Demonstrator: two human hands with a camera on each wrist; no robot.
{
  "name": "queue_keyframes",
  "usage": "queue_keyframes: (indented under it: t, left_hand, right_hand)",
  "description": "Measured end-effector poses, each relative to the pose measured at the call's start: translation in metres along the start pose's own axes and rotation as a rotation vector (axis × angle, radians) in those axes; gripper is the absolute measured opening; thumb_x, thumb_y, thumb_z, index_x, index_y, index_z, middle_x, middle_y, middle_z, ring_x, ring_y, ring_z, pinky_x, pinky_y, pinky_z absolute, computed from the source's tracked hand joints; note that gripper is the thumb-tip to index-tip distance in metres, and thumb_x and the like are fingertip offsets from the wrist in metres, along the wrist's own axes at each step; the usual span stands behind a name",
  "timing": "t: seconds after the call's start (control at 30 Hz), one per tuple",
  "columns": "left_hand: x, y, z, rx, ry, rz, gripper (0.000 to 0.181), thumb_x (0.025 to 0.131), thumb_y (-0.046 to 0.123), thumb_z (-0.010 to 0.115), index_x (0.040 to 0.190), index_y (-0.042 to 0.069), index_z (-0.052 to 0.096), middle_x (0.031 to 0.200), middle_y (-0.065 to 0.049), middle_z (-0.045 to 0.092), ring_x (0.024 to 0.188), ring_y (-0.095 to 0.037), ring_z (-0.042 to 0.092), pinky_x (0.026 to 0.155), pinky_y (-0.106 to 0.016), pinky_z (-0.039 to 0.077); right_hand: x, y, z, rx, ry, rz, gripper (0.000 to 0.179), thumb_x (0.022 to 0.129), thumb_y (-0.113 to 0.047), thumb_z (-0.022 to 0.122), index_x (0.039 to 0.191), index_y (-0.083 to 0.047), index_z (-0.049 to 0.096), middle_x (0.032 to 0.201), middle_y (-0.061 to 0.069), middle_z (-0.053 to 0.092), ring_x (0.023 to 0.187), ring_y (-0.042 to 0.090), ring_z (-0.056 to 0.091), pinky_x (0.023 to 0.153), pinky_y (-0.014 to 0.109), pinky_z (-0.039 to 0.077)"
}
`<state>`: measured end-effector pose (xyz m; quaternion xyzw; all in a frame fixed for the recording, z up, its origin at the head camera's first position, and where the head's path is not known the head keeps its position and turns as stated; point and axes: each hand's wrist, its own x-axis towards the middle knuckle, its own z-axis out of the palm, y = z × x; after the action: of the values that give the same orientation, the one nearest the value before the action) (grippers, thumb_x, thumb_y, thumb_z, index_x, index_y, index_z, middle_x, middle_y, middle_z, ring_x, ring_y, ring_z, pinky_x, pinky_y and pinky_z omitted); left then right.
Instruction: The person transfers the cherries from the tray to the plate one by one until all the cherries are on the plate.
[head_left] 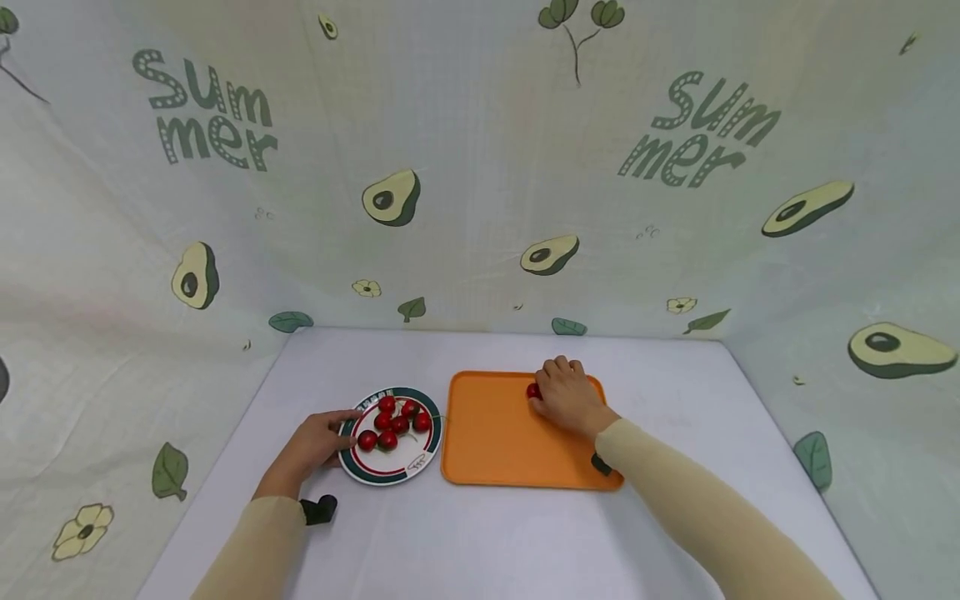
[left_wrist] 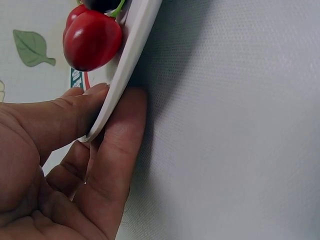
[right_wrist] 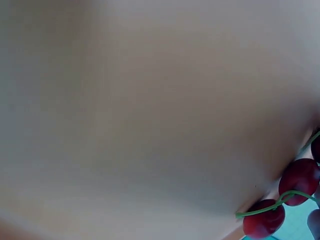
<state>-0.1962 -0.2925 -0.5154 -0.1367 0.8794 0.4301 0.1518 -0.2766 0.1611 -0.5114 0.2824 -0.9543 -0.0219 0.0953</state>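
Note:
In the head view, my left hand [head_left: 318,442] pinches the left rim of a round white plate [head_left: 408,467] with a green and red border. Thumb above and fingers below the rim show in the left wrist view, where the plate [left_wrist: 127,65] stands tilted. Red cherries [head_left: 386,421] with green stems lie on the plate. My right hand [head_left: 567,396] is over the upper right of an orange tray [head_left: 487,433], gripping cherries; one red cherry [head_left: 533,391] shows beside its fingers. In the right wrist view, cherries [right_wrist: 300,181] with stems crowd the lower right, partly cut off.
A white tabletop [head_left: 480,542] lies under the plate and tray, which stand side by side. Behind and beside it hangs a pale cloth [head_left: 465,125] printed with avocados and leaves. A blurred pale surface [right_wrist: 150,120] fills most of the right wrist view.

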Motion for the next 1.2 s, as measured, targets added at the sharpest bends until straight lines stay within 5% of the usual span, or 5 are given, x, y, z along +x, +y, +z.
queue_keyframes:
  t: [0.6, 0.9, 1.2]
  left_hand:
    - [-0.003, 0.003, -0.002, -0.015, -0.016, 0.000, 0.054, 0.096, 0.007, 0.073, 0.149, 0.008, 0.060, 0.124, -0.024, 0.056, 0.085, -0.022, 0.061, 0.067, -0.031, 0.058]
    - [0.001, 0.002, -0.003, 0.006, -0.014, -0.014, 0.055, 0.097, 0.010, 0.073, 0.150, 0.011, 0.059, 0.129, -0.025, 0.056, 0.090, -0.024, 0.060, 0.068, -0.030, 0.056]
    - [-0.001, 0.004, -0.003, -0.003, -0.017, -0.021, 0.054, 0.097, 0.009, 0.073, 0.149, 0.011, 0.060, 0.126, -0.023, 0.055, 0.088, -0.023, 0.061, 0.067, -0.030, 0.056]
  right_hand:
    - [-0.001, -0.010, -0.002, -0.003, 0.013, -0.021, 0.037, 0.103, -0.039, 0.064, 0.107, -0.003, 0.063, 0.099, 0.010, 0.057, 0.101, 0.032, 0.048, 0.096, 0.051, 0.045]
    - [0.002, -0.014, -0.002, -0.044, 0.107, -0.090, 0.033, 0.101, -0.037, 0.066, 0.098, -0.004, 0.062, 0.089, 0.008, 0.052, 0.089, 0.028, 0.045, 0.077, 0.038, 0.037]
    - [0.003, -0.023, -0.006, -0.031, 0.098, -0.123, 0.032, 0.101, -0.037, 0.065, 0.102, -0.005, 0.060, 0.094, 0.009, 0.054, 0.091, 0.029, 0.046, 0.079, 0.039, 0.039]
